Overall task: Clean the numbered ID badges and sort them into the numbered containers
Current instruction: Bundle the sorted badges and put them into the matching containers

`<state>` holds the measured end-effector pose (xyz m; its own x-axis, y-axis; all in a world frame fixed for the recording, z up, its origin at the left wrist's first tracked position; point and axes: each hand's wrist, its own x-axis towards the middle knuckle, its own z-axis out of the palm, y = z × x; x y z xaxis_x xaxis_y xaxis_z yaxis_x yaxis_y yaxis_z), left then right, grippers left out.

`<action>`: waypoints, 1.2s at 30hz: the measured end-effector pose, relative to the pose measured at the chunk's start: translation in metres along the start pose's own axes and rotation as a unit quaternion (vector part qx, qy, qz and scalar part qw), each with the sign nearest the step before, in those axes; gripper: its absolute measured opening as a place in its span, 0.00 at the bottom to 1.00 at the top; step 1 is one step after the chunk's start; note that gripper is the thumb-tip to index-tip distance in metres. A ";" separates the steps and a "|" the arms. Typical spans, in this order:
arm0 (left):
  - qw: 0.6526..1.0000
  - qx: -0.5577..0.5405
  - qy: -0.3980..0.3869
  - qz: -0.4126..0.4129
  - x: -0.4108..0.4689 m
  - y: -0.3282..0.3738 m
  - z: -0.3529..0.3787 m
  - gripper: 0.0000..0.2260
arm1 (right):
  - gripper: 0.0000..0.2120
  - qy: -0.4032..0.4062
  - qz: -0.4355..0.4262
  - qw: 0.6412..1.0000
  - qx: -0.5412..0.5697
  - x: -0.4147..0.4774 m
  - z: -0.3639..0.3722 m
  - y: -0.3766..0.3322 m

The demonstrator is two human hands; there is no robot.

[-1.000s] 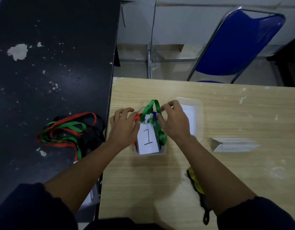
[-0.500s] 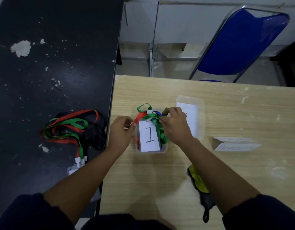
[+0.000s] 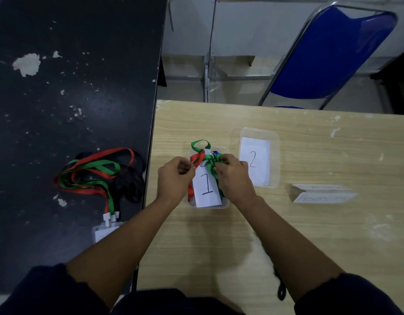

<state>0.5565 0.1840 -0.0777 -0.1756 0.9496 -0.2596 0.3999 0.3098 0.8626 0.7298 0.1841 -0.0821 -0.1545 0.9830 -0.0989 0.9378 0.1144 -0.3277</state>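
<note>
A pile of lanyards lies on the black desk. Our left hand pinches the red strap at the rim of container 1. A second ago the green loop stood tall between our hands; now it sags over the far rim, so we judge this badge nearly stowed. The badge marked 1 lies in that container, between both hands. Our right hand curls round the bunched green strap, near container 2.

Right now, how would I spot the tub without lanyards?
On the pale wooden table sit two clear tubs. Take the right tub, holding only a paper marked 2; the left tub is stuffed with red and green lanyards.
</note>
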 end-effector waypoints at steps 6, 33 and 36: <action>0.995 0.042 -0.064 0.066 -0.002 -0.003 -0.001 0.07 | 0.12 0.072 0.080 0.994 -0.022 -0.004 -0.001 -0.003; 0.990 0.095 -0.070 0.082 -0.031 -0.003 -0.007 0.05 | 0.26 -0.017 -0.021 1.000 0.003 -0.063 0.011 -0.002; 0.971 0.165 -0.132 0.109 -0.035 0.001 -0.004 0.12 | 0.21 0.012 0.006 1.000 -0.023 -0.061 0.015 -0.004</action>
<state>0.5588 0.1511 -0.0662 0.1654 0.9599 -0.2264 0.6765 0.0566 0.7343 0.7308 0.1211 -0.0891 -0.1357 0.9875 -0.0806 0.9530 0.1078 -0.2831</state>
